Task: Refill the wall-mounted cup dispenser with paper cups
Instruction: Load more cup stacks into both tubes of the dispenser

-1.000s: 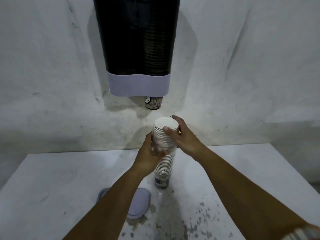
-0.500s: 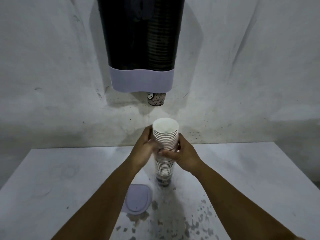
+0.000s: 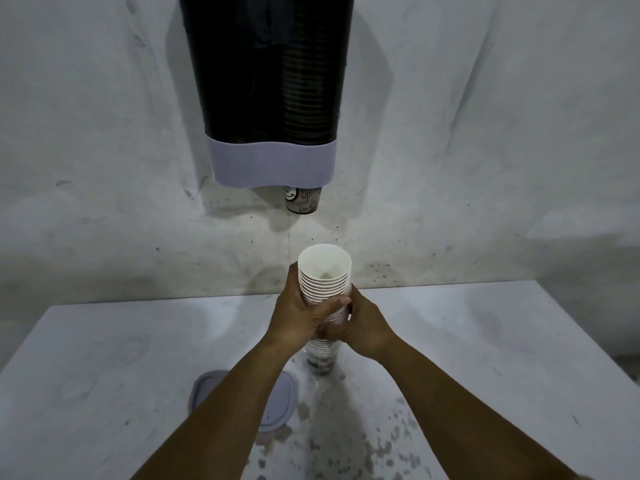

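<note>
Both hands grip 1 upright cup stack (image 3: 325,282) above the table (image 3: 485,341) — left hand (image 3: 298,315) wrapped around its middle, right hand (image 3: 362,323) curled just below. The dispenser (image 3: 270,81) hangs on the wall overhead, 1 cup (image 3: 302,199) protruding beneath. A lid (image 3: 277,403) lies on the table.

Dim, soft shadows, wide-angle edge distortion

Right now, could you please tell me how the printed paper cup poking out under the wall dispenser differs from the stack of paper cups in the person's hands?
The printed paper cup is single; the stack of paper cups is many nested. The cup hangs from the dispenser, only its base showing; the stack is gripped by the left hand and right hand, mouth up. Both point bottom-down.
</note>
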